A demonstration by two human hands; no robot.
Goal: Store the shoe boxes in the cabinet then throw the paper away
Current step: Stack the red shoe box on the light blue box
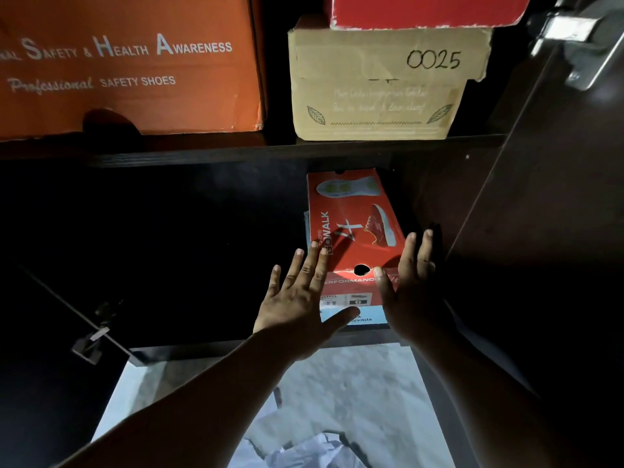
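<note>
A red shoe box [351,217] printed with a sneaker lies on the lower shelf of the dark cabinet, on top of a pale blue box [369,317]. My left hand [304,298] is flat against the red box's front left corner, fingers spread. At the box's right front edge my right hand [413,282] is also spread, its palm against the box's side. Neither hand grips the box. Crumpled white paper [304,447] lies on the pale floor below, between my forearms.
On the upper shelf [236,152] stand a large orange safety-shoe box [135,62] and a tan cardboard box [381,89] marked 0025, with a red box [425,10] on it. The open cabinet door [557,197] is at the right. The lower shelf's left part is dark.
</note>
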